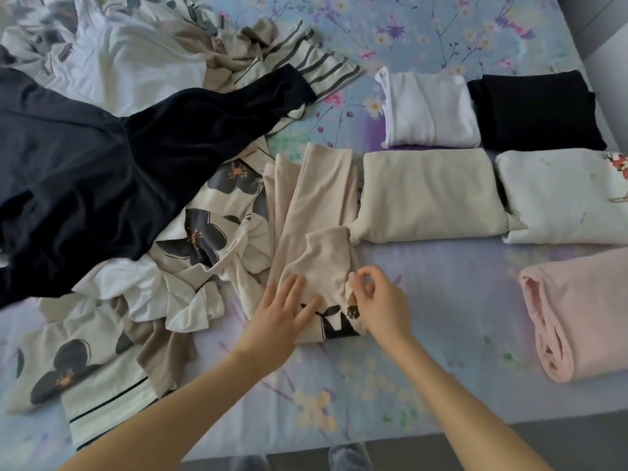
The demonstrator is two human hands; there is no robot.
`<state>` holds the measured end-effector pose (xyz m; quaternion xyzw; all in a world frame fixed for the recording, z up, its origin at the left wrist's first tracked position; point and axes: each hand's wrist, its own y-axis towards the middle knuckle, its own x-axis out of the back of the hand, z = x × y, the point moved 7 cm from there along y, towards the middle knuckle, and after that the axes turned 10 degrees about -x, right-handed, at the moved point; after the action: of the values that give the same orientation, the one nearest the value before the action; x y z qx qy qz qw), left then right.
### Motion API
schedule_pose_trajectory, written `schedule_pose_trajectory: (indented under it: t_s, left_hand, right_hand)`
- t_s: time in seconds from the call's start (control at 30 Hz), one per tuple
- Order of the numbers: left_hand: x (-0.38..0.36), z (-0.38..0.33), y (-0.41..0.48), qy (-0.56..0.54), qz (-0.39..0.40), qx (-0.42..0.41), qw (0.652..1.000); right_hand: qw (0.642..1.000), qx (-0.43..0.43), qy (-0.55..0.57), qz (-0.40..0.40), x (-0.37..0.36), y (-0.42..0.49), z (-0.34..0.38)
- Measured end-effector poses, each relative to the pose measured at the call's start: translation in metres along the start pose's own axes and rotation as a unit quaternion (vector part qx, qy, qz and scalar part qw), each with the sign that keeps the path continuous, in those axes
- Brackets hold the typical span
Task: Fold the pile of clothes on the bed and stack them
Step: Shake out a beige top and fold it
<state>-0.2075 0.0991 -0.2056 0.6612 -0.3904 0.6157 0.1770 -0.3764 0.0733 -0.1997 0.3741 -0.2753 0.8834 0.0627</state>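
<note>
1. Hands, head camera: your left hand point(282, 311) lies flat on the near part of the beige garment point(316, 205). Its fingers are straight and spread, pressing the cloth and gripping nothing.
2. Your right hand point(380, 304) is at that garment's right edge, just beside the left. Thumb and forefinger are curled together and seem to pinch a bit of the edge; the other fingers are loosely bent.
3. Beige garment: it lies lengthwise in the middle of the bed point(424, 334), running away from you. One flap is doubled over on its near half. A black print point(336, 322) shows at the near end, between your hands.
4. Unfolded pile point(163, 205): it sits left of the beige garment and touches it.
   - A big black garment point(85, 147) lies on top.
   - Cream flowered pieces point(204, 229) lie under and in front of it.
   - A striped piece point(306, 59) and white cloth point(136, 66) are at the far side.
   - All of it is crumpled.
5. Folded things, to the right, each on its own on the sheet:
   - The cream piece point(431, 192) touches the beige garment.
   - The printed white piece point(564, 195) is just beside that.
   - The plain white piece point(428, 110) and the black piece point(533, 110) lie side by side behind them.
   - The pink piece point(577, 311) is nearer you, at the right edge, apart from the rest.
6. Sheet: pale blue and lilac, with flowers.
</note>
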Motion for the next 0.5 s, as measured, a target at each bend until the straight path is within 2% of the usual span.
schedule_pose_trajectory:
  t_s: [0.03,0.1,0.13,0.17,0.27,0.33,0.43,0.5]
  left_hand:
    - [-0.004,0.005,0.001,-0.02,0.024,0.007,0.999]
    - [-0.003,0.011,0.003,-0.063,0.027,0.011,0.998]
    - [0.002,0.01,0.004,-0.085,0.01,0.005,0.996]
    - [0.01,0.009,0.003,-0.111,0.006,0.003,0.994]
    - [0.039,0.008,-0.006,-0.232,-0.004,0.04,0.972]
    - [0.046,0.003,-0.02,-0.313,0.072,0.046,0.946]
    - [0.051,-0.003,-0.045,-0.48,0.138,0.046,0.865]
    - [0.054,0.011,-0.05,-0.597,0.091,0.126,0.787]
  right_hand:
    - [0.992,0.104,-0.062,-0.044,0.008,-0.011,0.011]
    - [0.928,0.288,-0.234,-0.039,-0.005,-0.034,0.016]
    - [0.896,0.327,-0.301,-0.01,-0.016,-0.039,0.008]
    - [0.884,0.336,-0.325,0.018,-0.022,-0.04,0.004]
    - [0.915,0.305,-0.232,0.122,-0.011,-0.048,0.011]
    - [0.925,0.239,-0.217,0.202,0.012,-0.061,0.014]
    - [0.92,0.111,-0.105,0.362,0.041,-0.085,0.014]
    - [0.927,0.069,0.008,0.368,0.051,-0.073,0.028]
